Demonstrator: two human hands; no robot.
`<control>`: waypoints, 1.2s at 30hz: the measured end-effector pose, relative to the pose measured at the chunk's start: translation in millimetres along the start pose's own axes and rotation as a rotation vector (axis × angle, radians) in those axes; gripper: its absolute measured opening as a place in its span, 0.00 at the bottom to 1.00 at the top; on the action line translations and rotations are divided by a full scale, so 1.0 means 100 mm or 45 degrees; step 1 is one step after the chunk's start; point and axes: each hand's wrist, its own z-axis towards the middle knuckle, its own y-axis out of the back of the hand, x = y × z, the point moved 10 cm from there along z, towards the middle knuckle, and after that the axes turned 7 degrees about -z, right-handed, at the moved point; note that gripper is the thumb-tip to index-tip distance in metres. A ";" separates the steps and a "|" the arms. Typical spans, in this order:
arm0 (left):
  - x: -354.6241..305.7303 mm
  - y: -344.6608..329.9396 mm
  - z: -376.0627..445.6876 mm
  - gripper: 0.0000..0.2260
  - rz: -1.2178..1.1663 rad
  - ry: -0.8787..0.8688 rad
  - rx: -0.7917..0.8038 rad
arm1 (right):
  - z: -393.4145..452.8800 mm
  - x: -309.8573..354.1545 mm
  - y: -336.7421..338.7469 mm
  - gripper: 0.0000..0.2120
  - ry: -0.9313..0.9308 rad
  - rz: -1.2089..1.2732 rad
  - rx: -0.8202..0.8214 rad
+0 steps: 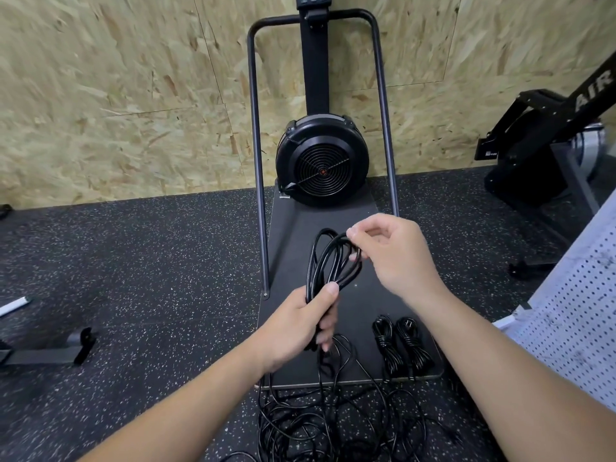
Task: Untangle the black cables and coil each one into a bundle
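Wall: chipboard panels (116, 95) close off the back of the scene.
Floor: speckled black rubber matting (133, 261) gives a wide flat place to spread the cables out.
Machine: a fan-wheel exercise machine (321, 163) stands against the wall, and its flat black platform (293, 235) serves as the work surface.
Loose tangle: the uncoiled black cables (333, 418) sprawl on the floor just below the platform's near edge, feeding up toward the hands.
Finished bundles: two wrapped coils (401, 345) lie side by side at the platform's near right corner, probably set apart so they stay out of the tangle.
Left hand: the left hand (301, 323) has its fingers curled round the gathered loops, thumb pressed on top, pinning them so the coil keeps its shape.
Right hand: the right hand (391, 251) pinches the top loop between fingertips, apparently guiding a fresh turn.
Coil in hand: the half-made coil (333, 258) rises above the left fist, over the platform.
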 end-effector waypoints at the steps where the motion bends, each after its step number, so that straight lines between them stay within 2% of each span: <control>1: 0.00 0.02 -0.01 0.24 -0.003 -0.009 -0.028 | 0.00 0.00 0.03 0.04 0.004 0.026 -0.028; 3: 0.01 0.13 0.00 0.24 -0.023 -0.017 -0.133 | 0.01 -0.06 0.07 0.08 -0.021 0.018 -0.078; 5: 0.01 0.25 0.02 0.23 -0.089 -0.021 -0.218 | -0.01 -0.19 0.03 0.05 -0.124 0.009 -0.045; 6: -0.01 0.31 0.03 0.22 -0.132 -0.029 -0.254 | -0.03 -0.29 -0.07 0.06 -0.189 -0.016 0.059; 7: -0.03 0.35 0.03 0.21 -0.176 -0.040 -0.296 | -0.09 -0.36 -0.24 0.10 -0.223 -0.089 0.248; 10: -0.11 0.42 0.03 0.20 -0.269 -0.080 -0.385 | -0.52 -0.45 -0.88 0.19 -0.120 -0.391 0.952; 12: -0.15 0.44 0.04 0.19 -0.382 -0.091 -0.416 | -0.78 -0.55 -1.14 0.20 -0.120 -0.465 1.169; 14: -0.19 0.48 0.05 0.18 -0.516 -0.105 -0.435 | -0.88 -0.64 -1.27 0.18 -0.161 -0.435 1.228; 17: -0.24 0.66 0.05 0.17 -0.569 -0.150 -0.493 | -0.89 -0.67 -1.28 0.10 -0.207 -0.379 1.228; 20: -0.21 0.95 0.03 0.16 -0.475 -0.158 -0.614 | -0.71 -0.58 -1.07 0.12 -0.170 -0.447 1.109; 22: -0.15 1.17 0.03 0.17 -0.306 -0.115 -0.710 | -0.52 -0.43 -0.88 0.06 -0.074 -0.454 0.935; 24: -0.06 1.28 0.01 0.17 -0.073 0.000 -0.777 | -0.41 -0.20 -0.78 0.01 0.040 -0.311 0.812; 25: -0.01 1.28 0.01 0.16 0.016 0.049 -0.775 | -0.41 -0.10 -0.77 0.01 0.089 -0.249 0.783; 27: 0.01 1.10 0.02 0.16 0.117 0.094 -0.674 | -0.45 -0.01 -0.81 0.03 0.125 -0.210 0.734; 29: 0.02 0.78 0.01 0.21 0.136 0.131 -0.508 | -0.43 0.02 -0.80 0.04 0.113 -0.261 0.618; 31: 0.06 0.48 -0.01 0.28 0.076 0.209 -0.372 | -0.35 -0.02 -0.74 0.07 0.050 -0.265 0.492; 32: 0.07 0.34 -0.02 0.29 -0.016 0.234 -0.309 | -0.32 -0.07 -0.69 0.08 -0.002 -0.250 0.429; 34: 0.10 0.15 -0.01 0.25 -0.115 0.224 -0.188 | -0.28 -0.20 -0.56 0.09 -0.171 -0.162 0.312; 36: 0.18 0.11 0.02 0.12 -0.009 0.194 -0.111 | -0.31 -0.32 -0.56 0.11 -0.344 0.111 0.318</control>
